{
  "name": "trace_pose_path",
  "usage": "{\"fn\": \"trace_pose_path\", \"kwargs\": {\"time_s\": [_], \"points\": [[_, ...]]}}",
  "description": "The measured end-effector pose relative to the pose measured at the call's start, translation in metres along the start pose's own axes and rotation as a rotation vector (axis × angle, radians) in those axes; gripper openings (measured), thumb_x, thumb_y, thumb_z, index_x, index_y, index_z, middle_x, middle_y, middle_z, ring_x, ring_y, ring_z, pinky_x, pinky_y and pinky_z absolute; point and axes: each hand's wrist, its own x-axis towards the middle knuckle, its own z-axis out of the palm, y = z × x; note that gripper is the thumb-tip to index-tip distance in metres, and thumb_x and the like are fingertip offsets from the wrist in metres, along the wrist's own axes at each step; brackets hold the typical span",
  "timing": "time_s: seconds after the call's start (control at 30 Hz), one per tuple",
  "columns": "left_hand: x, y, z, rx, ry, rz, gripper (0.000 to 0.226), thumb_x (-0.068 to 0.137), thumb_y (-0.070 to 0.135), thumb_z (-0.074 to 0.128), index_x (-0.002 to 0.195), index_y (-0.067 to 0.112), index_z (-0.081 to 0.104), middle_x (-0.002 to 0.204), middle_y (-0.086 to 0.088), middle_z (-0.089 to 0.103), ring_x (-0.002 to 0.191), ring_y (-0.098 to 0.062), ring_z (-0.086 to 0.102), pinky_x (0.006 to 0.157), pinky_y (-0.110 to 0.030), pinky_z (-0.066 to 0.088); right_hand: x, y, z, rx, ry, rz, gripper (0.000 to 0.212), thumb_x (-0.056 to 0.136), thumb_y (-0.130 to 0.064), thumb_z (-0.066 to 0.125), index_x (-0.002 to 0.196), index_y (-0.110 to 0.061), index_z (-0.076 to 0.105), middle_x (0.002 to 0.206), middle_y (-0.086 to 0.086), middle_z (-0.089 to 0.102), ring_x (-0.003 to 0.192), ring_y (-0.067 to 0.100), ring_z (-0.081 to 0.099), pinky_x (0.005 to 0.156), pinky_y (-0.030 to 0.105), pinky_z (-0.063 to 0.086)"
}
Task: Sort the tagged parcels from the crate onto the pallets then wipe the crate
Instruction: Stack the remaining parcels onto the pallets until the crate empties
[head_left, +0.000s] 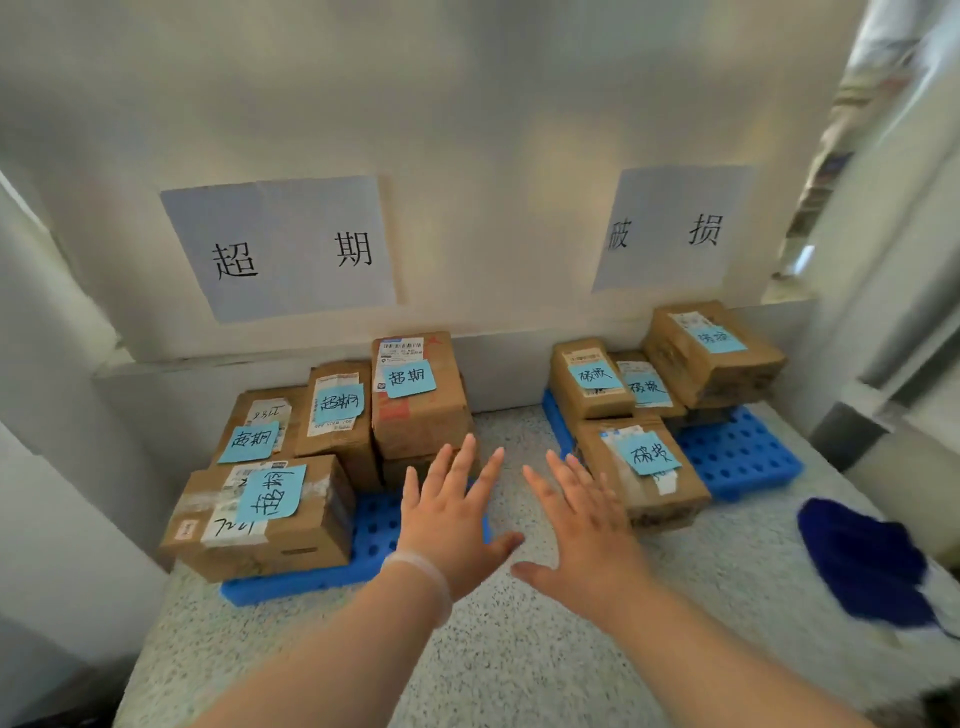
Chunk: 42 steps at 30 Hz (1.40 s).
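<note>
Between the 2 blue pallets (363, 525), left hand (447, 525) and right hand (587, 530) hover spread open, holding nothing. Parcels (270, 519) look sorted; likely best: right hand takes nearby blue cloth (862, 561).

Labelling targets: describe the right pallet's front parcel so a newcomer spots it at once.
Find the right-hand wall sign; below it lies a blue pallet with cardboard parcels. The front parcel sits alone nearest the right hand, its blue note facing up, while the rest crowd against the wall.
</note>
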Motion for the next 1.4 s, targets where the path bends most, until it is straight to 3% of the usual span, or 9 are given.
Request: {"fn": "trace_pose_path", "kwargs": {"time_s": [0.37, 0.5, 0.67, 0.87, 1.13, 1.4], "points": [[-0.128, 0.109, 0.035, -0.047, -0.069, 0.406, 0.088, 0.089, 0.072, 0.041, 0.15, 0.048, -0.018, 0.164, 0.006, -0.018, 0.151, -0.023, -0.014, 0.121, -0.054, -0.006, -0.22, -0.012, 0.009, -0.006, 0.017, 0.408, 0.095, 0.078, -0.076, 0.038, 0.149, -0.046, -0.017, 0.158, -0.008, -0.031, 0.139, 0.011, -0.035, 0.114, 0.04, -0.024], [-0.16, 0.166, 0.035, -0.042, -0.087, 0.556, 0.087, 0.09, 0.066, 0.045, 0.151, 0.047, -0.015, 0.164, 0.004, -0.017, 0.151, -0.023, -0.012, 0.121, -0.054, -0.004, -0.287, 0.001, -0.01, -0.019, 0.07, 0.557, 0.092, 0.085, -0.069, 0.049, 0.152, -0.044, -0.008, 0.161, -0.004, -0.023, 0.146, 0.018, -0.025, 0.117, 0.045, -0.019], [-0.195, 0.245, 0.036, -0.058, -0.065, 0.712, 0.089, 0.088, 0.065, 0.048, 0.151, 0.048, -0.013, 0.165, 0.005, -0.014, 0.152, -0.022, -0.009, 0.121, -0.053, -0.004, -0.367, 0.025, -0.031, -0.043, 0.143, 0.682, 0.09, 0.081, -0.068, 0.048, 0.153, -0.041, 0.001, 0.162, 0.0, -0.018, 0.148, 0.02, -0.02, 0.117, 0.046, -0.017], [-0.238, 0.349, 0.046, -0.063, -0.063, 0.875, 0.092, 0.087, 0.066, 0.051, 0.151, 0.048, -0.014, 0.165, 0.005, -0.012, 0.152, -0.023, -0.009, 0.121, -0.054, -0.004, -0.462, 0.069, -0.054, -0.062, 0.204, 0.799, 0.088, 0.086, -0.065, 0.051, 0.152, -0.041, -0.002, 0.163, 0.0, -0.016, 0.148, 0.018, -0.019, 0.118, 0.044, -0.015], [-0.299, 0.496, 0.061, -0.083, -0.079, 0.995, 0.091, 0.088, 0.067, 0.05, 0.152, 0.047, -0.011, 0.165, 0.004, -0.01, 0.152, -0.023, -0.006, 0.121, -0.055, -0.002, -0.603, 0.154, -0.088, -0.088, 0.265, 0.989, 0.092, 0.082, -0.066, 0.057, 0.152, -0.043, 0.001, 0.163, -0.004, -0.014, 0.149, 0.019, -0.014, 0.118, 0.041, -0.012], [-0.325, 0.572, 0.085, -0.06, -0.177, 0.993, 0.089, 0.089, 0.066, 0.049, 0.153, 0.047, -0.01, 0.165, 0.005, -0.009, 0.152, -0.023, -0.005, 0.122, -0.055, 0.003, -0.662, 0.206, -0.087, 0.019, 0.237, 1.044, 0.093, 0.084, -0.063, 0.059, 0.152, -0.042, -0.001, 0.163, -0.004, -0.015, 0.15, 0.019, -0.014, 0.119, 0.04, -0.009]]}}
